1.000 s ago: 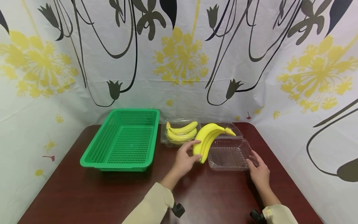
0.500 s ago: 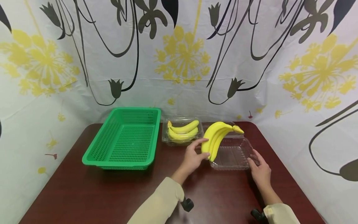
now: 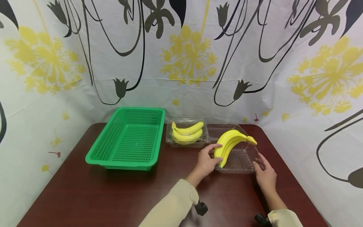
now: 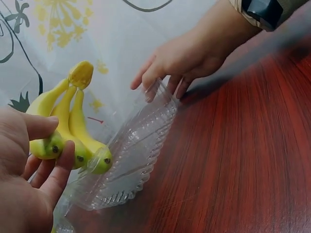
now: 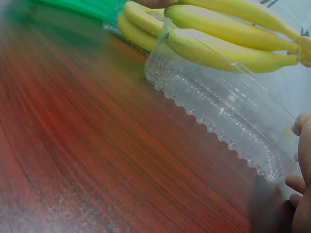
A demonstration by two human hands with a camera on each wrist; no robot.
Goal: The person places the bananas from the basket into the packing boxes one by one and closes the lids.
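Note:
My left hand (image 3: 206,161) grips a bunch of yellow bananas (image 3: 230,142) by its blossom-end tips, thumb on one side and fingers on the other. The stem end points right and away. Beneath the bunch lies an open clear plastic clamshell box (image 3: 240,161), its lid folded back toward the wall. My right hand (image 3: 266,177) pinches the right wall of that box. In the left wrist view, the bananas (image 4: 62,114) hang just over the rim of the box (image 4: 138,150). From the right wrist, the bananas (image 5: 228,51) appear partly inside the near wall; whether they touch it I cannot tell.
A green perforated plastic basket (image 3: 122,164) stands at the left. Between it and the open box, a second clear box (image 3: 168,136) holds another bunch of bananas (image 3: 187,134). The dark red wooden table (image 3: 113,195) meets a patterned cloth (image 3: 141,94) at the back.
My left hand has carried the bananas to the right and then down over the open box. My right hand has stayed at the box's right wall. The head view has shifted slightly.

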